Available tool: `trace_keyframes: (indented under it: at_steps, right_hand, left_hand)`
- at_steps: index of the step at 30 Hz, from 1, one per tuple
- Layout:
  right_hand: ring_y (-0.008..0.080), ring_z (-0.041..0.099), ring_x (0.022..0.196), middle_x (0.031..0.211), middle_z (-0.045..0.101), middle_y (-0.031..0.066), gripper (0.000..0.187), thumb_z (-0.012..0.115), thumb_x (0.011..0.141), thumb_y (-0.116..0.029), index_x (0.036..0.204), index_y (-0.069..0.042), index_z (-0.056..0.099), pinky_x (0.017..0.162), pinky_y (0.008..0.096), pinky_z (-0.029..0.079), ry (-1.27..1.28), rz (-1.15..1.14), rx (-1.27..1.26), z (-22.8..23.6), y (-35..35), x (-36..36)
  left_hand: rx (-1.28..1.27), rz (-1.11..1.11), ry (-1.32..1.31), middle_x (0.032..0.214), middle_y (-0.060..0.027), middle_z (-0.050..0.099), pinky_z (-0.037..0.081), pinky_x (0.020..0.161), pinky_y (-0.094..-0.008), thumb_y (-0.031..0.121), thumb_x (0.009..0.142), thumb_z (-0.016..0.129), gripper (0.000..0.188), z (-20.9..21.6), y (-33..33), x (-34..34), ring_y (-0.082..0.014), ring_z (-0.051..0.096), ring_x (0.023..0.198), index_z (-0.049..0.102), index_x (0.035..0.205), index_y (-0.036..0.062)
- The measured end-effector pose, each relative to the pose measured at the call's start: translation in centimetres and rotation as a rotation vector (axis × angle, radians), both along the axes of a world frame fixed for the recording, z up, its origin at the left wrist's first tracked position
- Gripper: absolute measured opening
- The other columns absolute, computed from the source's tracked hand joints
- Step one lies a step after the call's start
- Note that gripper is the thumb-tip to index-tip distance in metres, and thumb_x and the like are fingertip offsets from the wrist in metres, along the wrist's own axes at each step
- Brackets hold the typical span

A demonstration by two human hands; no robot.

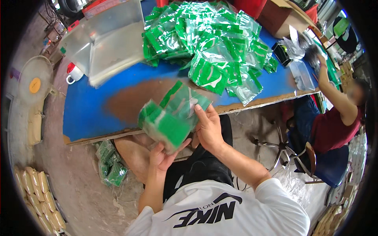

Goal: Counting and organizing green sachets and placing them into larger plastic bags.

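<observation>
Between my two hands, above my lap at the table's front edge, are several green-and-clear plastic packets [171, 128] held in a loose fan. My left hand [164, 156] grips their lower edge from below, fingers partly hidden behind the plastic. On the right side, my right hand [208, 128] pinches the packets with the thumb on top. A large heap of similar green-and-clear packets [208, 43] covers the far middle of the table, just beyond the held ones.
The blue table [86, 114] has a worn brown patch. Clear plastic sheets [118, 47] and a white mug [74, 74] stand at left. A plastic tub [301, 74] and cardboard box [281, 17] lie right. More packets [111, 163] rest on the floor. A co-worker [334, 129] sits at right.
</observation>
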State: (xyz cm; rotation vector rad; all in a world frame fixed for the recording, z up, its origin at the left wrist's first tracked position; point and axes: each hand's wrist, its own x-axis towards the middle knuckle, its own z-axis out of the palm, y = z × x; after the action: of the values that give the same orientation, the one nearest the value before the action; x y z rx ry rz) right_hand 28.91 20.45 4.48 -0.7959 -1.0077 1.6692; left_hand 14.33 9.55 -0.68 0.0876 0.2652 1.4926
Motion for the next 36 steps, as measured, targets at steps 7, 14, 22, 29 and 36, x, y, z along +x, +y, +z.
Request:
trace_keyframes:
  at_steps: [7, 14, 22, 29, 36]
  right_hand:
    - [0.0153, 0.062, 0.106, 0.118, 0.065, 0.0080, 0.027, 0.055, 0.103, -0.016, 0.127, -0.003, 0.052, 0.089, 0.0313, 0.052, 0.237, 0.024, -0.278, 1.5, -1.1, 1.1]
    - [0.0116, 0.061, 0.107, 0.119, 0.066, 0.0031, 0.035, 0.061, 0.098, -0.015, 0.131, -0.002, 0.058, 0.094, 0.0310, 0.049, -0.484, 0.775, -0.341, -5.9, 5.0, 16.9]
    - [0.0205, 0.067, 0.102, 0.123, 0.065, 0.0120, 0.040, 0.053, 0.100, -0.009, 0.138, 0.000, 0.049, 0.089, 0.0355, 0.055, -0.368, -0.114, -0.542, -21.9, 13.9, 26.7]
    - [0.0216, 0.069, 0.094, 0.104, 0.072, 0.0099, 0.035, 0.071, 0.093, -0.022, 0.123, -0.004, 0.065, 0.082, 0.0348, 0.055, -0.660, 0.596, 0.617, 2.3, 3.1, 11.6]
    - [0.0390, 0.037, 0.141, 0.148, 0.042, 0.0237, 0.089, 0.077, 0.074, -0.058, 0.139, -0.004, 0.049, 0.119, 0.0516, 0.025, -1.276, 0.184, 1.247, -2.6, 7.3, 6.7]
  left_hand:
    - [-0.201, 0.101, 0.214, 0.138, -0.0120, 0.055, 0.041, 0.112, -0.0587, 0.016, 0.077, 0.081, 0.075, -0.8, 0.8, 0.6, -0.0340, 0.049, 0.132, 0.044, 0.141, 0.0048]
    - [-0.244, 0.314, 0.248, 0.137, -0.0072, 0.057, 0.044, 0.107, -0.0605, 0.017, 0.083, 0.076, 0.060, -4.4, -5.2, -5.6, -0.0317, 0.054, 0.127, 0.052, 0.137, 0.0099]
    - [-0.501, 0.276, 0.124, 0.134, -0.0058, 0.059, 0.046, 0.107, -0.0565, 0.012, 0.079, 0.079, 0.067, -1.6, -2.0, -2.4, -0.0287, 0.057, 0.124, 0.049, 0.139, 0.0122]
    - [-0.317, 0.238, 0.505, 0.122, -0.0052, 0.060, 0.051, 0.100, -0.0373, 0.004, 0.077, 0.076, 0.063, 0.2, -1.4, 0.0, -0.0212, 0.060, 0.114, 0.050, 0.134, 0.0050]
    - [-0.379, 0.227, 0.410, 0.121, -0.0048, 0.061, 0.052, 0.099, -0.0399, 0.006, 0.071, 0.083, 0.071, -1.8, -1.8, -1.0, -0.0227, 0.061, 0.112, 0.050, 0.134, 0.0079]
